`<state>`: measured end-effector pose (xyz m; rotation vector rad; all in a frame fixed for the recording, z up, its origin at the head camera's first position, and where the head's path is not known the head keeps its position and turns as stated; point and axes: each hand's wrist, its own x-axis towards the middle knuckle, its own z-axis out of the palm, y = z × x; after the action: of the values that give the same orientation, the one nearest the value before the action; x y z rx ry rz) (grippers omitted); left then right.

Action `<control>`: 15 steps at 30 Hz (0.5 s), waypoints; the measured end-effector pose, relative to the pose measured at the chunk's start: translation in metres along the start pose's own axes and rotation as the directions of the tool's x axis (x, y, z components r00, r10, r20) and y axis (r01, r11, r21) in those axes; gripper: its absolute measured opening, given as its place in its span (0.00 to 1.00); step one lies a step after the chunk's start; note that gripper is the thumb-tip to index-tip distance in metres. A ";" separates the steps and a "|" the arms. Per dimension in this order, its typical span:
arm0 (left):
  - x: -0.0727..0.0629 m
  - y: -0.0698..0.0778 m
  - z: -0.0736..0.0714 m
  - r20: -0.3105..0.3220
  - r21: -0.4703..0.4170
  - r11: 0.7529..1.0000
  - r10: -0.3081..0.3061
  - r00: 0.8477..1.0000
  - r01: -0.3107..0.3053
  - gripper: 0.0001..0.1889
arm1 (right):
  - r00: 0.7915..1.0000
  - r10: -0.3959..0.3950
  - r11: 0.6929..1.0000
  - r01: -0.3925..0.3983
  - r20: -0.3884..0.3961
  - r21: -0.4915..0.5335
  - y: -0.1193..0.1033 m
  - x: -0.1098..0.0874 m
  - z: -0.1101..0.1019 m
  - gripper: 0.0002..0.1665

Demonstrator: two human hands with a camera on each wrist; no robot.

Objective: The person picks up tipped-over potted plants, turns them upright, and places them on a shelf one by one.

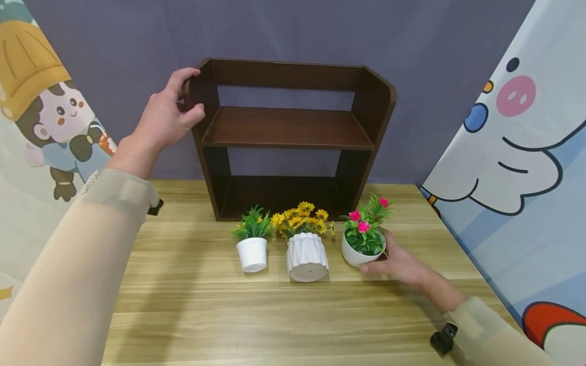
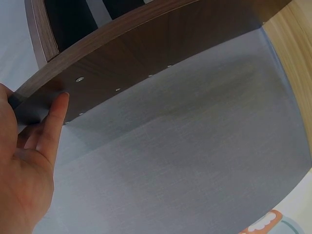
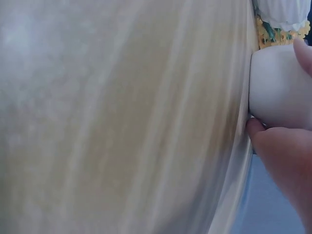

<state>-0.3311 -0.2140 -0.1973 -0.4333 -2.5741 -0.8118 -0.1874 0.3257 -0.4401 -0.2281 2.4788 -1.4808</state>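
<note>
A dark brown two-tier wooden shelf (image 1: pixel 288 124) stands at the back of the table. My left hand (image 1: pixel 160 117) grips the upper corner of its left side panel, thumb at the front edge and fingers along the outer face, as the left wrist view shows too. Low at the right, my right hand (image 1: pixel 405 262) holds a round white pot (image 1: pixel 353 255) of green leaves and pink flowers, thumb at the near side. That pot's smooth side (image 3: pixel 278 90) shows at the edge of the right wrist view, at the tabletop.
Left of the held pot lies a ribbed white pot (image 1: pixel 308 259) with yellow flowers, its base toward me. Further left is a small white pot (image 1: pixel 253 255) with a green plant. The wood-grain table (image 1: pixel 274 320) meets a grey-blue cloth (image 1: pixel 293 30) behind; printed cartoon panels flank both sides.
</note>
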 end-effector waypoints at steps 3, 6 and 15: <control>0.000 0.000 0.000 0.001 0.002 1.000 0.004 1.000 -0.004 0.38 | 1.000 0.008 1.000 -0.008 -0.003 -0.003 0.000 0.000 0.000 0.75; 0.001 -0.001 0.000 0.000 0.003 1.000 0.010 1.000 -0.010 0.37 | 1.000 0.007 1.000 -0.007 -0.009 0.000 0.000 0.001 0.001 0.75; 0.000 -0.002 0.000 -0.006 -0.006 1.000 0.014 1.000 -0.014 0.37 | 1.000 0.009 1.000 -0.010 -0.019 -0.017 -0.002 0.001 0.003 0.73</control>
<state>-0.3317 -0.2154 -0.1983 -0.4499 -2.5613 -0.8154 -0.1880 0.3219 -0.4398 -0.2060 2.5045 -1.4652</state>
